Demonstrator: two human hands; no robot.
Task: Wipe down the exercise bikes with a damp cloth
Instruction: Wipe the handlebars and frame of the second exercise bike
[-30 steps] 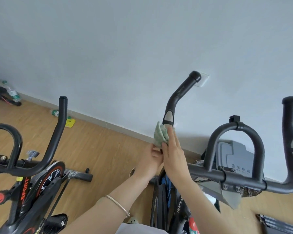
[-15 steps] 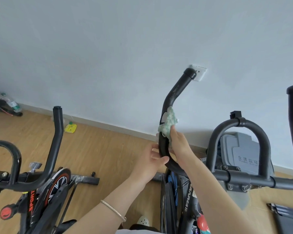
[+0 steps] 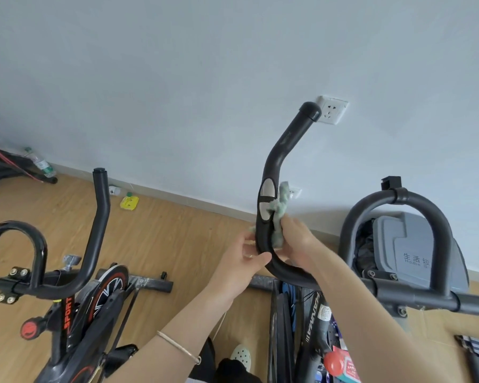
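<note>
A black exercise bike handlebar curves up in front of me, with a silver pulse sensor on its left grip. My right hand presses a crumpled pale green cloth against the right side of that grip, just below the sensor. My left hand grips the bar from the left at the bend, its thumb across the tube. A bit of cloth shows behind the bar near my left fingers. A second bike, black with red trim, stands to the left.
The bike's centre loop bar and a grey console lie to the right. A wall socket sits behind the handlebar tip. On the wood floor by the wall lie a yellow item and a plastic bottle.
The cloth and my right hand have slid from the sensor area down the grip toward the bend. My left hand closed around the bar. My view has tilted up slightly.
</note>
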